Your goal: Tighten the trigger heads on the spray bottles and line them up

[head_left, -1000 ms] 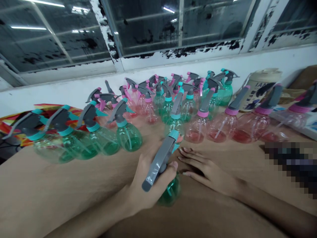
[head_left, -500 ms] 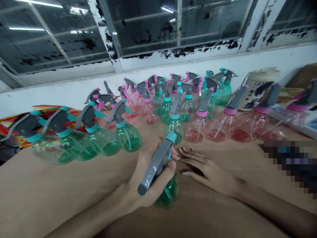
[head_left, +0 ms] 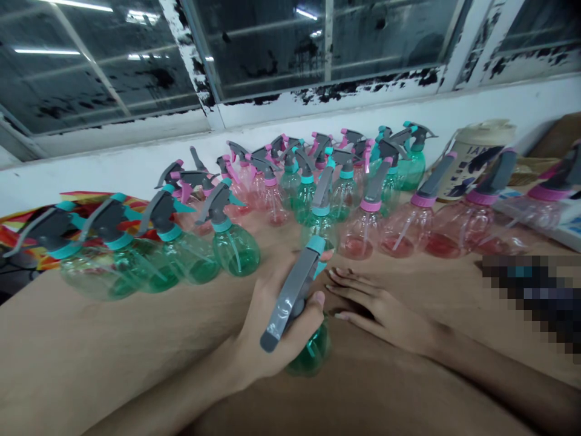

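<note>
clasping one green spray bottle (head_left: 314,350), left grip (head_left: 267,324) sits beside right grip (head_left: 385,312).

At the centre of the frame, the person's left hand (head_left: 281,321) grips a green spray bottle (head_left: 309,348) by its grey-and-teal head. The right hand (head_left: 385,312) lies on the brown tabletop (head_left: 149,351), just right of it. Four green bottles (head_left: 238,251) lean across the middle left; pink bottles (head_left: 408,233) stand toward the right, below a cream jug (head_left: 476,160) at upper right.
</note>
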`<control>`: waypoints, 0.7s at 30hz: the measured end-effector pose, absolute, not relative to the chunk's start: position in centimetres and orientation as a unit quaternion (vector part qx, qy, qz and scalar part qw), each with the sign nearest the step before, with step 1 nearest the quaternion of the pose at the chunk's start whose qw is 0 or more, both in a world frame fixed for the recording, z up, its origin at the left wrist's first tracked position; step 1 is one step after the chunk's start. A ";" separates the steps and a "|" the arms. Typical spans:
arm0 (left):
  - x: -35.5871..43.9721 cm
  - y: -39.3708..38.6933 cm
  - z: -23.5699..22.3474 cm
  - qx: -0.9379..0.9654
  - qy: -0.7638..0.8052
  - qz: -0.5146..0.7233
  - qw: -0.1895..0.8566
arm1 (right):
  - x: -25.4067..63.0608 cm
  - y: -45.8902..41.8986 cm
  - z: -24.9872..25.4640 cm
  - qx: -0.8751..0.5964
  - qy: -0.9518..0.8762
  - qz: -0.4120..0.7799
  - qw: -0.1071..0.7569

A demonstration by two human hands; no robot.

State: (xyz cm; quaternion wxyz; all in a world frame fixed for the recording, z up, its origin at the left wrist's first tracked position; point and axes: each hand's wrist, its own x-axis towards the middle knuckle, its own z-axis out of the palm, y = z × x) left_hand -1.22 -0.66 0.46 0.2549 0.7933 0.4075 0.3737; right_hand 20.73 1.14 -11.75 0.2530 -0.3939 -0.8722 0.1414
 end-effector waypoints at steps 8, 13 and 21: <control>-1.2 -0.7 0.4 0.796 0.390 0.387 0.255 | 20.8 1.2 -11.6 -0.398 -0.880 0.131 0.223; -1.2 -0.6 0.5 0.797 0.391 0.382 0.258 | 20.7 1.1 -11.4 -0.401 -0.875 0.142 0.231; -1.1 -0.6 0.7 0.796 0.392 0.374 0.268 | 20.8 1.2 -11.6 -0.397 -0.880 0.138 0.222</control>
